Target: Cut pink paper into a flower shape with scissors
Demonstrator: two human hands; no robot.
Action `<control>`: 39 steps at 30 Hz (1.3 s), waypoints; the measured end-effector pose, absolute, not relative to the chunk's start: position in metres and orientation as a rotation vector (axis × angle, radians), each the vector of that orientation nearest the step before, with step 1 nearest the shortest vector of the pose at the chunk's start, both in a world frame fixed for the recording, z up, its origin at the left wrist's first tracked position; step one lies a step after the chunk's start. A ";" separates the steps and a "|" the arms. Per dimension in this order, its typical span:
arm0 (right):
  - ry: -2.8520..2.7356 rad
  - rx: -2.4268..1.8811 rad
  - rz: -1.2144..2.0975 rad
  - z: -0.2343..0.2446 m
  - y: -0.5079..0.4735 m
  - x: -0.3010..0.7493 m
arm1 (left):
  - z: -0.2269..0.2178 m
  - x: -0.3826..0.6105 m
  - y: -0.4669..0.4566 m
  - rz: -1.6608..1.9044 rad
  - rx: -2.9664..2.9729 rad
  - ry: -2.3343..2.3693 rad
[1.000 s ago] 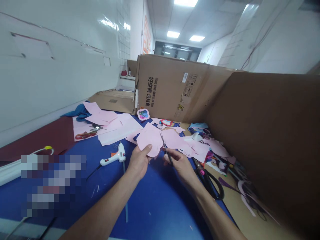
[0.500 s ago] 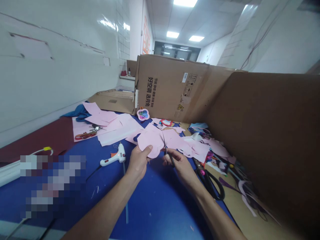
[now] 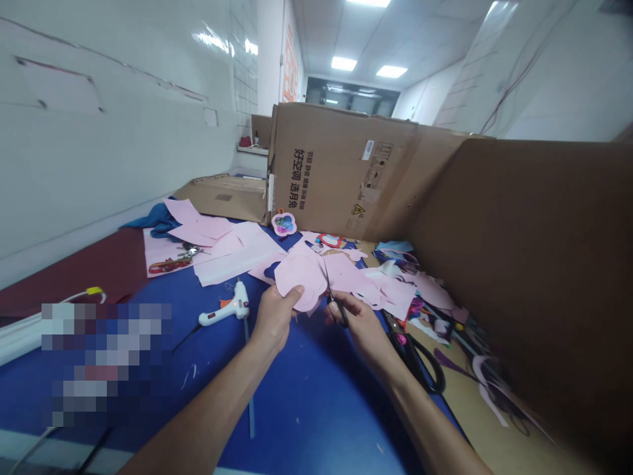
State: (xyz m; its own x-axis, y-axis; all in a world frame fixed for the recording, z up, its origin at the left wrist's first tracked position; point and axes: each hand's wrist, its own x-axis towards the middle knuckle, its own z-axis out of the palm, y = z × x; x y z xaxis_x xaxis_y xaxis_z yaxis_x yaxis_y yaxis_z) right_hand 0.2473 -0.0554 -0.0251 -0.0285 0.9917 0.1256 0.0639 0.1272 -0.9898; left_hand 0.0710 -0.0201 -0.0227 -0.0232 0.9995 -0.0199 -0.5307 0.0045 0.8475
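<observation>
My left hand (image 3: 277, 315) pinches a pink paper piece (image 3: 299, 277) with a rounded, wavy edge, thumb on top. In my right hand (image 3: 357, 318) is a small pair of dark scissors (image 3: 339, 307), gripped by the handles. Their blades point up and away, at the right edge of the pink paper. More pink paper scraps (image 3: 346, 272) lie just behind on the blue table (image 3: 306, 396). To the left of my left hand rests a white glue gun (image 3: 232, 307) with an orange trigger. Larger black-handled scissors (image 3: 418, 359) lie right of my right forearm.
A tall cardboard box (image 3: 336, 171) walls off the back and right. Pink sheets (image 3: 202, 227) and red-handled pliers (image 3: 171, 264) lie at the back left. A flower-shaped pink ornament (image 3: 283, 224) leans against the box. Ribbons and scraps (image 3: 487, 382) litter the right side; a white power strip (image 3: 24, 340) sits left.
The view has shifted slightly. Both hands, the pink paper and the small scissors keep nearly the same position relative to each other; the paper sits marginally further right in view.
</observation>
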 end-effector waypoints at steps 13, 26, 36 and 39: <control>-1.337 -1.183 1.077 -0.020 -0.057 0.246 | -0.024 0.066 -0.016 1.431 0.794 0.819; -1.327 -1.199 1.121 -0.024 -0.057 0.249 | -0.020 0.055 -0.009 1.386 0.827 0.828; -1.333 -1.213 1.090 -0.021 -0.058 0.250 | -0.020 0.052 -0.009 1.334 0.917 0.846; -1.334 -1.183 1.100 -0.020 -0.058 0.250 | -0.020 0.052 -0.009 1.336 0.895 0.842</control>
State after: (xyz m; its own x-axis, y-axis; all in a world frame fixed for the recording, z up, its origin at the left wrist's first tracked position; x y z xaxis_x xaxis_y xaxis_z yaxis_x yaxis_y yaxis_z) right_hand 0.2496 -0.0575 -0.0204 -0.0217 0.9941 0.1061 0.0851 0.1076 -0.9905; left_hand 0.0522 -0.0088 -0.0198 0.0599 0.9982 0.0004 -0.4302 0.0255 0.9024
